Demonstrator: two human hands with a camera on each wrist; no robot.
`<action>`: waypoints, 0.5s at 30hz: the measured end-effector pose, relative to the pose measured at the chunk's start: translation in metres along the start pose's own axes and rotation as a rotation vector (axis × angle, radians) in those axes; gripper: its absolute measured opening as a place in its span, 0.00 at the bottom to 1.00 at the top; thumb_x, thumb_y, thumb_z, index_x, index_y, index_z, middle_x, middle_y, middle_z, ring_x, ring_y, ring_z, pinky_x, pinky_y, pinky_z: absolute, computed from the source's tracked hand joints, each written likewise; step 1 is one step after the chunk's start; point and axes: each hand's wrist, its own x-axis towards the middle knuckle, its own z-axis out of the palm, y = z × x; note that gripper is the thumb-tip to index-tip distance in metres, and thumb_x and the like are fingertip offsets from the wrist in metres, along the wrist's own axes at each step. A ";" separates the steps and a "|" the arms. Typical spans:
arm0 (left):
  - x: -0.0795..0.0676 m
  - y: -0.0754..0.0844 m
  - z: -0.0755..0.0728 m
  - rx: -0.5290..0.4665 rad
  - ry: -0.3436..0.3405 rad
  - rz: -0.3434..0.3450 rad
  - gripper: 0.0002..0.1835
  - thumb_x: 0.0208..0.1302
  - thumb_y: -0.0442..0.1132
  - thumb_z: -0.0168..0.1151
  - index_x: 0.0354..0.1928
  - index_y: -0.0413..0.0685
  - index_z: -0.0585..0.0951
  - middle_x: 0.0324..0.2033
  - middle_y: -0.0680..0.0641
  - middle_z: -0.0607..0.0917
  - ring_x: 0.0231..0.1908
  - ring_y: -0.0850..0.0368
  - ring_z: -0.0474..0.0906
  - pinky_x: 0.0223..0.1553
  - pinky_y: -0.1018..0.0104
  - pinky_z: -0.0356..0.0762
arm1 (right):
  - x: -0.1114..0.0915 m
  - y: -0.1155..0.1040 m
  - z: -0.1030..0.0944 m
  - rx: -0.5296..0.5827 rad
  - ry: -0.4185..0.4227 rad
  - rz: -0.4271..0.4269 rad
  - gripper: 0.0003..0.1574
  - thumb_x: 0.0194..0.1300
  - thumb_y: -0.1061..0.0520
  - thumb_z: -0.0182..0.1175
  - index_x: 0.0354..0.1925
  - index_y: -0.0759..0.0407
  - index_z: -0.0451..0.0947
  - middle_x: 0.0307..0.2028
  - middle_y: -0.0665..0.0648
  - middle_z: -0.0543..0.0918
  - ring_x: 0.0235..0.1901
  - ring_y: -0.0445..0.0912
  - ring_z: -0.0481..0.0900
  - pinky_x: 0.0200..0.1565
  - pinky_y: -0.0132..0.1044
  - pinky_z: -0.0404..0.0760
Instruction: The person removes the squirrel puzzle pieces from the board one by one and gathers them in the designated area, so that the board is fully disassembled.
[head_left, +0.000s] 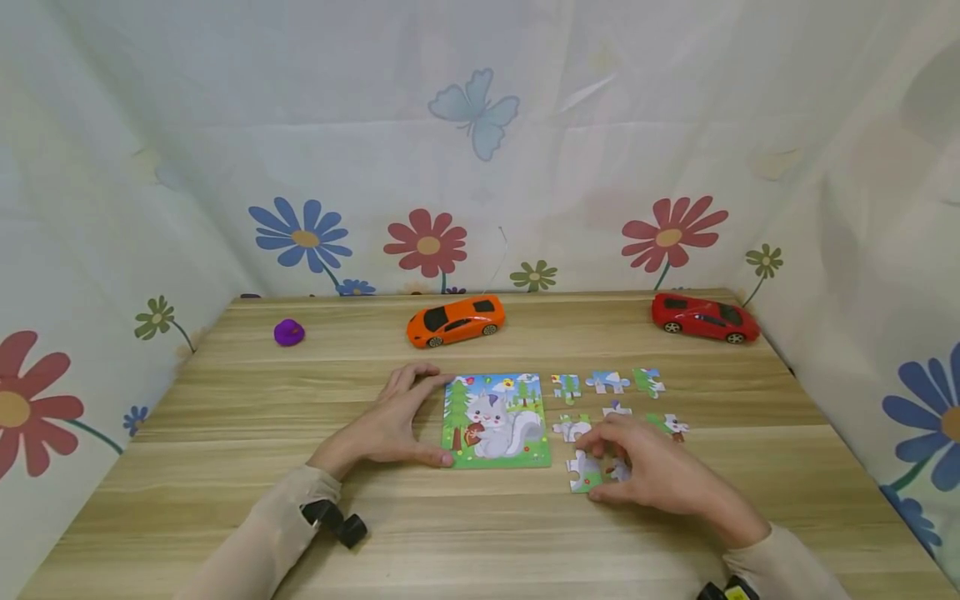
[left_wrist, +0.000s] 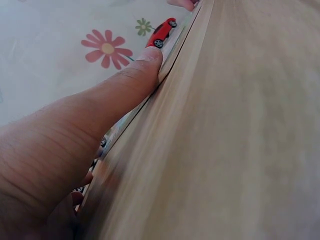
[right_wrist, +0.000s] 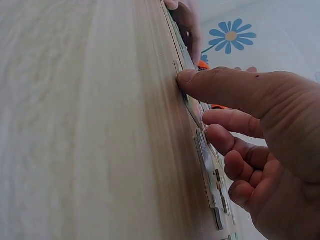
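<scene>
A square puzzle board (head_left: 497, 421) with a picture of a grey squirrel lies flat on the table. My left hand (head_left: 393, 421) rests at its left side, fingers spread, with the index finger near the top corner and the thumb touching the lower corner. My right hand (head_left: 648, 467) pinches a grey-and-green puzzle piece (head_left: 583, 473) between thumb and index finger, low over the table. Under that palm another piece (head_left: 618, 469) is partly covered. In the right wrist view the thumb (right_wrist: 215, 86) presses at the piece's edge, while the other fingers curl loosely.
Several loose pieces lie right of the board, among them a sky-blue piece (head_left: 607, 382) and a green piece (head_left: 648, 382). Toward the back stand an orange toy car (head_left: 457, 321), a red toy car (head_left: 705, 317) and a small purple toy (head_left: 288, 332). Flowered cloth (head_left: 480, 183) surrounds the table.
</scene>
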 end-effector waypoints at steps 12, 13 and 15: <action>0.000 -0.001 0.000 -0.014 0.004 0.010 0.72 0.41 0.81 0.83 0.87 0.59 0.66 0.82 0.42 0.60 0.81 0.39 0.54 0.79 0.27 0.60 | 0.000 -0.002 -0.002 0.031 0.000 0.018 0.34 0.57 0.43 0.88 0.59 0.46 0.88 0.44 0.43 0.81 0.43 0.39 0.77 0.44 0.34 0.80; 0.000 -0.001 0.000 -0.015 0.005 0.010 0.72 0.41 0.81 0.83 0.87 0.59 0.66 0.82 0.42 0.61 0.81 0.39 0.54 0.79 0.27 0.60 | 0.000 -0.002 -0.002 0.027 0.000 0.017 0.35 0.58 0.42 0.88 0.60 0.46 0.87 0.44 0.42 0.81 0.44 0.39 0.77 0.45 0.35 0.80; 0.000 -0.001 0.000 -0.016 0.008 0.009 0.72 0.41 0.81 0.83 0.87 0.60 0.65 0.82 0.42 0.60 0.81 0.39 0.54 0.79 0.27 0.61 | 0.001 -0.003 -0.002 0.017 -0.002 0.025 0.35 0.59 0.41 0.87 0.61 0.45 0.87 0.45 0.42 0.81 0.44 0.39 0.77 0.46 0.35 0.80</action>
